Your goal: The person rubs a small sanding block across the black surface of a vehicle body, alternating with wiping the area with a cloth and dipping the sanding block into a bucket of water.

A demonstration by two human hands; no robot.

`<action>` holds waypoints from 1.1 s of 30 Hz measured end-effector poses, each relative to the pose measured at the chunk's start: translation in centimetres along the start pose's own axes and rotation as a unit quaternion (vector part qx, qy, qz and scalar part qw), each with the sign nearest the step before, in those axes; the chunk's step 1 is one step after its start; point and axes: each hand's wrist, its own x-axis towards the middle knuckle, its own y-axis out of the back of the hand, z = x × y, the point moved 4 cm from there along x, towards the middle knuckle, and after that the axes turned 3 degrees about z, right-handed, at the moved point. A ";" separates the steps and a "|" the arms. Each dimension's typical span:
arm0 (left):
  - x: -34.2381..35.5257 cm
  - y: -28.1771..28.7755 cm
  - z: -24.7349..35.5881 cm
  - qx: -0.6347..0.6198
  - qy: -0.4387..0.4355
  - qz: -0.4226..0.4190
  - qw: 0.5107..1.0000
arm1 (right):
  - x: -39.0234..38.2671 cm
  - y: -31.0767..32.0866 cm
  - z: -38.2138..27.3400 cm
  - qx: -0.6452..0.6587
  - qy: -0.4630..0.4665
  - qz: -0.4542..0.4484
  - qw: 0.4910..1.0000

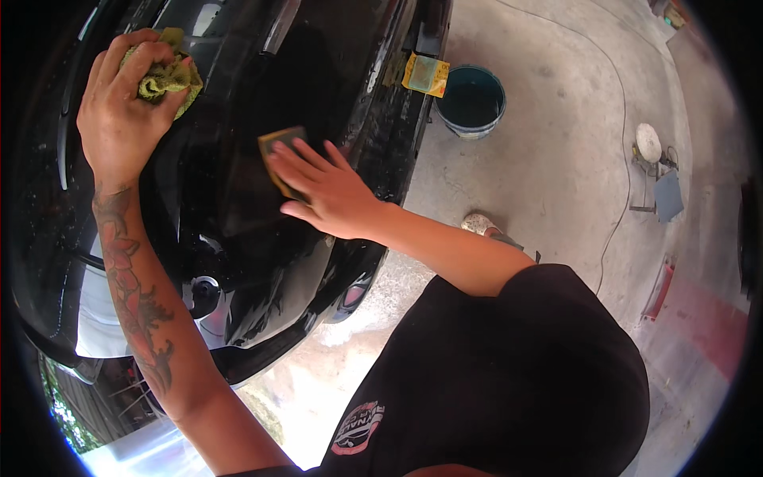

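My left hand (pixel 123 95) is closed around a crumpled yellow-green cloth (pixel 167 78), over the black car's glossy body at the upper left. To its right, my right hand (pixel 334 187) lies flat with fingers spread over a dark sheet with a yellow edge (pixel 278 141), which looks like sandpaper. The hand covers part of the sheet, and its edges are slightly blurred. Beneath both hands is the car's curved black panel (pixel 230 183), which has reflections and light specks on it.
On the car's right edge rests a yellow sheet (pixel 439 84) with a pale green pad (pixel 424 73) on it. A bucket of dark liquid (pixel 471 99) stands beside the car. Farther right are a round-topped stool (pixel 648 143) and a thin cable (pixel 625 119) across the concrete floor.
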 end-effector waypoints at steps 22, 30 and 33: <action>0.2 -0.3 0.3 -0.004 0.007 0.010 1.000 | 0.9 0.4 -1.0 0.022 -0.009 0.008 1.000; 0.3 -0.3 0.2 -0.002 0.006 0.005 1.000 | -1.0 -0.2 4.5 0.003 -0.214 0.039 0.976; 0.2 -0.4 0.4 0.007 0.007 0.019 1.000 | -1.0 -0.9 1.5 0.078 -0.259 -0.002 0.963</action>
